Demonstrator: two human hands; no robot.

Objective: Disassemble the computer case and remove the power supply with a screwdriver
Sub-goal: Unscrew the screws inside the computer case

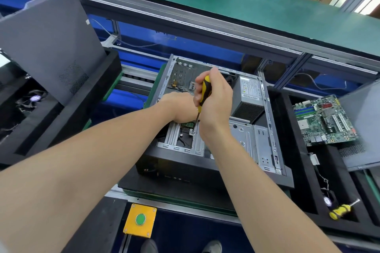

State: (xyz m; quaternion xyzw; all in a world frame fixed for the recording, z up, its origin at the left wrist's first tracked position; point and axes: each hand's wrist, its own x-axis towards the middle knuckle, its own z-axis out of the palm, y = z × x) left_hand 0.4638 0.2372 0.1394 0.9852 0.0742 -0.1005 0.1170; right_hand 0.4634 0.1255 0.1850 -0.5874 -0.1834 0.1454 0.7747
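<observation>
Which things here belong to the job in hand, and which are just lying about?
In use: computer case, power supply, screwdriver in the right hand, left hand inside the case.
Lying about: motherboard, second screwdriver, grey panel, yellow button box.

A motherboard (323, 121) lies in the right-hand black tray (286, 125); a yellow box (131, 222) bears a green button (140, 219).

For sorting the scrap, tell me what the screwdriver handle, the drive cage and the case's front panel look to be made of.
Screwdriver handle: yellow and black, smooth moulded look, likely plastic or rubber grip.
Drive cage: bare silvery sheet metal, stamped holes and folded edges, probably steel.
Front panel: matt black, even surface, likely plastic, though painted metal is possible.
</observation>
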